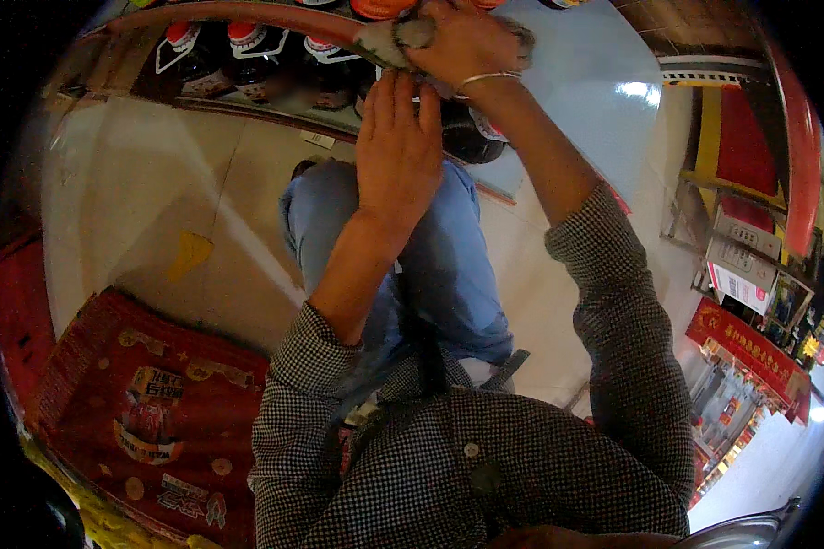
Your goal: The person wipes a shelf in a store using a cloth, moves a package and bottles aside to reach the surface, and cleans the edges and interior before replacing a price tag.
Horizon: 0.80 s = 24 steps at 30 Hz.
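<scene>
My right hand point(463, 51) is at the top of the view, with a bracelet on the wrist. A crumpled grey-brown cloth point(383, 42) is bunched in it, lying against the red front edge point(261, 14) of a shelf. Just below, my left hand point(399, 147) reaches up with fingers nearly straight. Its fingertips are among dark bottles on the lower shelf, and what they touch is hidden. Large dark bottles point(250, 65) with red caps and white carry handles stand in a row to the left. Another dark bottle point(472, 141) shows right of my left hand.
Orange-red containers point(383, 7) stand on the upper shelf. A red printed box or bag point(144, 418) is at lower left, on the tiled floor point(130, 185). My knees point(453, 261) are bent close to the shelf. Cartons point(741, 261) sit on a rack at right.
</scene>
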Available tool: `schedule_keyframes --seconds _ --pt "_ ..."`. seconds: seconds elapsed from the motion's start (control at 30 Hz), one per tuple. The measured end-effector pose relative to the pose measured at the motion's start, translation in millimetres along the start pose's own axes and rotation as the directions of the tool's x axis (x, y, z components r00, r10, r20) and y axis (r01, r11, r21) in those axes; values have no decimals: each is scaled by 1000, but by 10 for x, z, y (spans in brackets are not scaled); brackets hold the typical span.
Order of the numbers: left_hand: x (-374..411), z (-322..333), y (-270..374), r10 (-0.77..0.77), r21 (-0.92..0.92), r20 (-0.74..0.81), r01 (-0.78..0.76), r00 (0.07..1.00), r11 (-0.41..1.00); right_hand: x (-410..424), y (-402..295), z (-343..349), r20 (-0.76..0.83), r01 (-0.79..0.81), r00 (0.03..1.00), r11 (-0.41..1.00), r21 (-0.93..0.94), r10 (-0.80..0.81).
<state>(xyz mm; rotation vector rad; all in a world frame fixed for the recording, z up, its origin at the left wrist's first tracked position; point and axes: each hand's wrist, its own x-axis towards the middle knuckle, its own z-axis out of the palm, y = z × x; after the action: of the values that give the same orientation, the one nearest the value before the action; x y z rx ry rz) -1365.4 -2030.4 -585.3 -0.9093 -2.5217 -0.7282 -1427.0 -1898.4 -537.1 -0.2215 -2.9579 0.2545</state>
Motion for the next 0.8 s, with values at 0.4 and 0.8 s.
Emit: schedule_keyframes --seconds 0.4,0.8 --pt "-28 9 -63 19 -40 -39 -21 999 999 -624 395 -616 328 -24 942 991 -133 67" --pt "29 44 -14 49 -2 -79 -49 996 999 -2233 2364 -1164 395 -194 863 928 -318 316"
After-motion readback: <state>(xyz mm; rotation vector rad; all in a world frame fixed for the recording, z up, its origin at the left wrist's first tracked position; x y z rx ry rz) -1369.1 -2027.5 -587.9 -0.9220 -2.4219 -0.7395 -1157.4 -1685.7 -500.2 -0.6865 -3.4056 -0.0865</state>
